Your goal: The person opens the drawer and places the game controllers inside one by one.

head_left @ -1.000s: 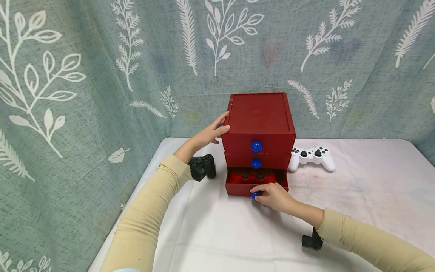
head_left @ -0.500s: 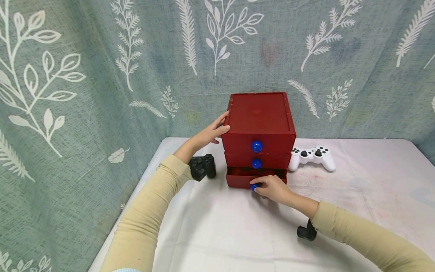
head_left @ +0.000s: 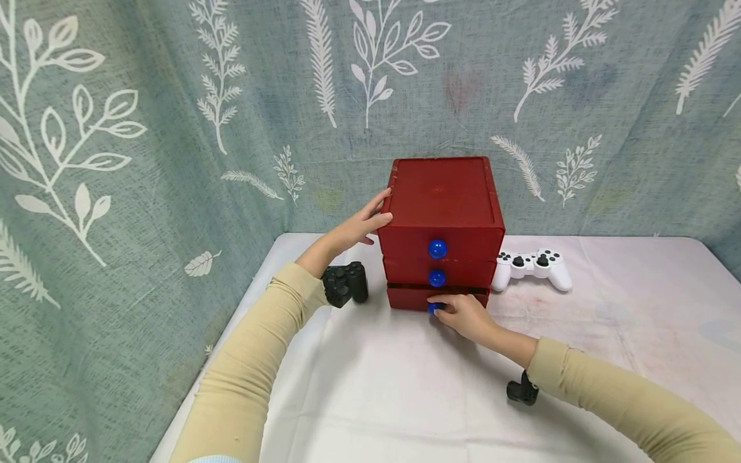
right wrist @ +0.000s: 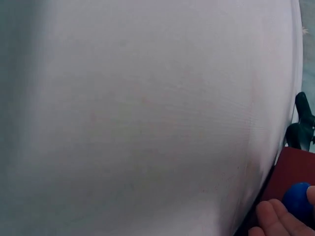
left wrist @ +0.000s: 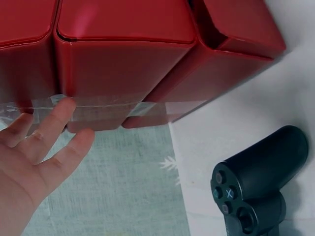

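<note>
A red drawer cabinet (head_left: 441, 193) with blue knobs stands at the table's back. Its bottom drawer (head_left: 408, 299) sticks out slightly, with a narrow dark gap above its front; its contents are hidden. My right hand (head_left: 466, 317) pinches that drawer's blue knob (head_left: 433, 308), and the right wrist view shows fingers beside the same knob (right wrist: 297, 200). My left hand (head_left: 359, 228) rests against the cabinet's upper left side, fingers spread. In the left wrist view those fingers (left wrist: 54, 125) extend along the cabinet's taped side (left wrist: 108, 83).
Left of the cabinet lies a black game controller (head_left: 357, 283), partly behind my left forearm. A white game controller (head_left: 529, 267) lies to its right. Behind the white-covered table (head_left: 376, 386) hangs a green leaf-patterned curtain (head_left: 324, 148).
My right hand has pushed the bottom drawer inward, away from me. The red game controller seen inside it earlier is now hidden. My left hand has stayed in place.
</note>
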`<state>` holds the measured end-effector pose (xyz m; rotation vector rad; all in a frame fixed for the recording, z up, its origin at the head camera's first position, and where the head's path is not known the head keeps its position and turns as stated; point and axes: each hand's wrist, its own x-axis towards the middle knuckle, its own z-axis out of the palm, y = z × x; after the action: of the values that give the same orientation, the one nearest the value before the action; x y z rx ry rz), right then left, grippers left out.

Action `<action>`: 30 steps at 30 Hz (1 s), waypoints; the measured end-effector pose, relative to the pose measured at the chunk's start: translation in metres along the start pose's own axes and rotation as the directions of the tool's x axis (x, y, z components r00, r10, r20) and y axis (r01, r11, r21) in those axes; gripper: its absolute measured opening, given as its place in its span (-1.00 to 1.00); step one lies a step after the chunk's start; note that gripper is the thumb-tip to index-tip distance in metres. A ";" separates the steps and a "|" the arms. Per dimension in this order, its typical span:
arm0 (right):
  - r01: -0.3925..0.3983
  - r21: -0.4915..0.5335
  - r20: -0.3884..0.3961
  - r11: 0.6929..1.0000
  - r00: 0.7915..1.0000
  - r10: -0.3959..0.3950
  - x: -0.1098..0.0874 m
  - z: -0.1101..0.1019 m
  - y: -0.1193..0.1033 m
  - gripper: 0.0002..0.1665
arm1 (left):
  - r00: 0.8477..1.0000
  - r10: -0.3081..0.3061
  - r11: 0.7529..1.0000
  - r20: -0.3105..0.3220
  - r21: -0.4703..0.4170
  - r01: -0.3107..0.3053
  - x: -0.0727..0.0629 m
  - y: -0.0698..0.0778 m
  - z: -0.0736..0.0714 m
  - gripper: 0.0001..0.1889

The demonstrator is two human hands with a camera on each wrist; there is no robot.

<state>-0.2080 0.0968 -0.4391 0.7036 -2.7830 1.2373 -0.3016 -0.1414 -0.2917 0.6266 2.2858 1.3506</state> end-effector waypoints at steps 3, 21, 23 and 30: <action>0.001 -0.003 -0.027 1.000 1.000 -0.001 0.001 0.001 0.001 -0.67 | 1.000 -0.001 1.000 0.005 -0.006 0.001 -0.001 0.004 0.001 -0.30; 0.041 -0.029 -0.051 0.999 0.998 -0.043 0.007 -0.001 0.009 -0.69 | 1.000 -0.014 1.000 0.005 -0.016 0.014 0.010 -0.011 -0.002 -0.32; 0.050 -0.040 -0.047 0.998 0.998 -0.052 0.008 -0.002 0.009 -0.69 | 1.000 -0.009 1.000 0.001 -0.002 0.009 0.011 -0.012 -0.002 -0.33; -0.017 0.012 -0.021 1.000 1.000 0.017 0.009 -0.014 -0.002 -0.75 | 1.000 0.015 1.000 -0.019 0.022 -0.014 0.008 -0.013 -0.001 -0.33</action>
<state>-0.2173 0.1021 -0.4271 0.6646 -2.7730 1.2575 -0.3109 -0.1437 -0.3038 0.6409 2.3178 1.3459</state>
